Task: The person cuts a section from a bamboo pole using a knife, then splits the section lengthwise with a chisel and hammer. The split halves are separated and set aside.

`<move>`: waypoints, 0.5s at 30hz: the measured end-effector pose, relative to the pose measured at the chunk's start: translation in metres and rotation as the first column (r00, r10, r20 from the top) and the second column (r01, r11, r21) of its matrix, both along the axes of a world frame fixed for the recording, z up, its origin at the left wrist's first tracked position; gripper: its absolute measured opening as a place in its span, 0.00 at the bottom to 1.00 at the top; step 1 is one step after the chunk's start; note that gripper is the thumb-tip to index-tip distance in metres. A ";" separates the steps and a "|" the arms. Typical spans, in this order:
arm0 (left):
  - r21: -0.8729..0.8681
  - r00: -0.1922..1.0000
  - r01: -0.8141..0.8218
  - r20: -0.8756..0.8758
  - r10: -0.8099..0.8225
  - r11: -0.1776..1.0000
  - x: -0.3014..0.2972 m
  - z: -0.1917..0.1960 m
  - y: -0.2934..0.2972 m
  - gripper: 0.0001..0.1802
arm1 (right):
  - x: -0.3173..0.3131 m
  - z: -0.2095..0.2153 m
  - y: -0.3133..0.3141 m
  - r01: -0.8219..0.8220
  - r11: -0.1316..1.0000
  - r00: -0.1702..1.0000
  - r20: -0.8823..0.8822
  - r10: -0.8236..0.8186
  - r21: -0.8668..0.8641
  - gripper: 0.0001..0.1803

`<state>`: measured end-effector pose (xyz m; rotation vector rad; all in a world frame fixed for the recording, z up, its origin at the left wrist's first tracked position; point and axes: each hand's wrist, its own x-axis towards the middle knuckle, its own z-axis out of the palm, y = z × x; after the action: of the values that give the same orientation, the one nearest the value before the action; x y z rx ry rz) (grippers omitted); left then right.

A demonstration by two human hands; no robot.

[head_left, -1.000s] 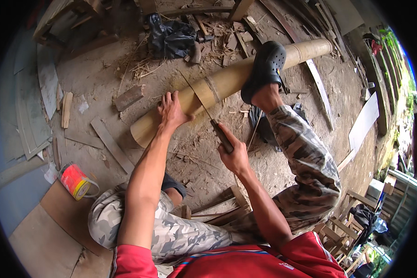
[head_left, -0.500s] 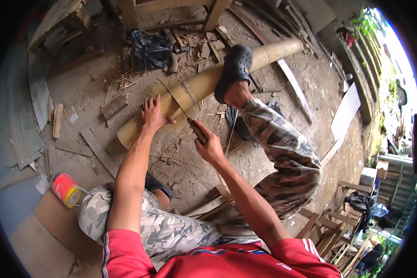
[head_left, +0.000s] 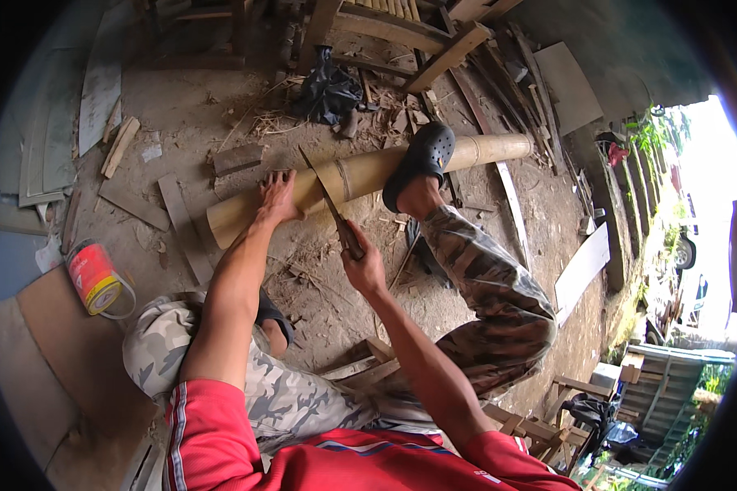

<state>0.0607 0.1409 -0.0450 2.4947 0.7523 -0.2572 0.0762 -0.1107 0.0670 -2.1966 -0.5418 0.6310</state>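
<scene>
A thick bamboo pole [head_left: 368, 173] lies on the dirt floor, running from near left to far right. My left hand [head_left: 280, 198] lies over its left part, fingers stretched toward the far side. In my right hand [head_left: 363, 262] is the handle of a handsaw, with fingers wrapped round it. The saw's thin blade [head_left: 326, 193] crosses the bamboo just right of my left hand; how deep it sits in the bamboo I cannot tell. My foot in a black clog [head_left: 422, 164] rests on the pole farther right.
Wooden furniture [head_left: 393, 31] and a black plastic bag [head_left: 329, 88] stand beyond the pole. Scrap boards [head_left: 135, 203] and a red and yellow bucket [head_left: 92, 277] are at left. A pale flat board [head_left: 582, 272] and piled wood [head_left: 549, 425] lie at right.
The head view has turned, so the bamboo looks more level. My left hand stays on the pole, and the handsaw still crosses it, its blade shifted slightly along its own line.
</scene>
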 end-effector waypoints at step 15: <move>0.041 1.000 -0.011 0.000 0.011 0.999 -0.009 0.005 0.009 0.74 | 0.010 0.042 0.030 0.011 0.998 0.998 -0.063 -0.008 0.055 0.34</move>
<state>0.0519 0.1495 -0.0397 2.5286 0.7788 -0.2407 0.0866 -0.0810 0.1091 -2.1191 -0.5100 0.6696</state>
